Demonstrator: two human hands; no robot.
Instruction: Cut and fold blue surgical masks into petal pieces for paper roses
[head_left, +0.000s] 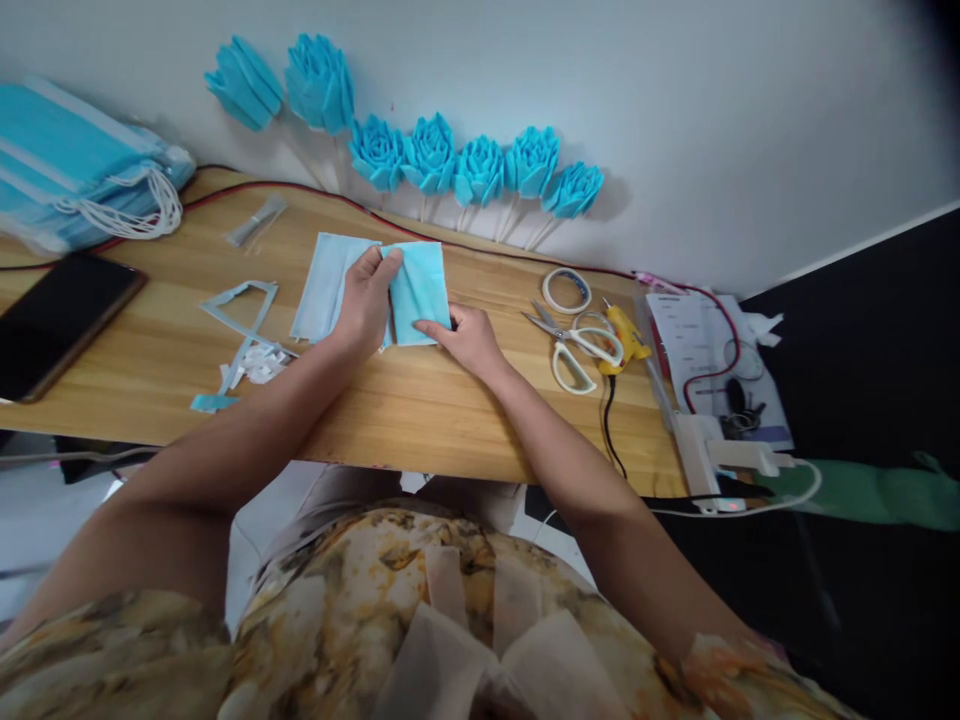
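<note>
A blue sheet of mask fabric (420, 290) lies on the wooden table (420, 410), folded over a paler sheet (322, 285). My left hand (367, 300) rests on top of the fabric, fingers together and pressing the fold near its upper edge. My right hand (469, 335) lies beside the lower right corner of the blue sheet, with a fingertip pinning that corner to the table.
Several blue fabric roses (450, 165) on sticks lean against the wall. A stack of face masks (75, 170) and a phone (60, 320) lie at the left, cut scraps (244, 345) beside them. Scissors (574, 350), tape (566, 290), a glue gun (626, 335) and cables lie at the right.
</note>
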